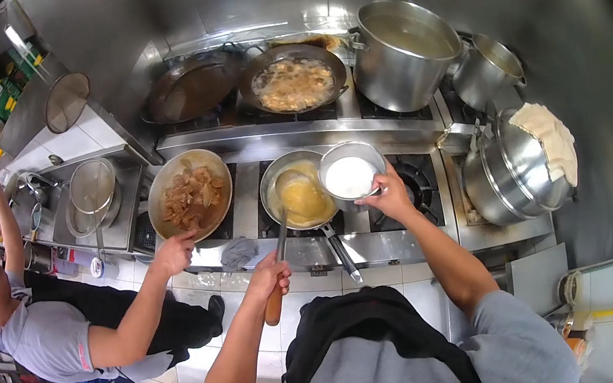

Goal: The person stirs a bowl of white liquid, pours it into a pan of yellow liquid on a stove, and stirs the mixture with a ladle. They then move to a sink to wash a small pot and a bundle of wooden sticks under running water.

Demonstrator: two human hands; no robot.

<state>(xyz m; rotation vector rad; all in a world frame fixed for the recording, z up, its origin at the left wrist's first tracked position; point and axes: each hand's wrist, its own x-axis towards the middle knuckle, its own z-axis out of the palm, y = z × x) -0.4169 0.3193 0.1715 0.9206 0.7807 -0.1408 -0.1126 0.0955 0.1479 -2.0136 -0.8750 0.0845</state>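
My left hand [268, 277] is wrapped round the handle of a ladle [281, 238], whose wooden end sticks out below my fist. The ladle's bowl sits inside a frying pan [267, 201] on the front burner, among a yellow sauce [315, 208]. My right hand [390, 191] grips the rim of a metal bowl [329, 156] filled with something white [348, 176]. That bowl is held at the pan's right edge and overlaps it in this view. The pan's black handle [343, 257] points toward me, untouched.
Left of the pan, a wide pan of meat pieces [193, 197] stands near a co-worker's hand [175, 253]. Behind are a wok of frying food [294, 84], a dark wok [192, 89] and a tall stockpot [403, 64]. A steamer pot [497, 178] with a cloth stands right. A grey rag [239, 253] lies on the front ledge.
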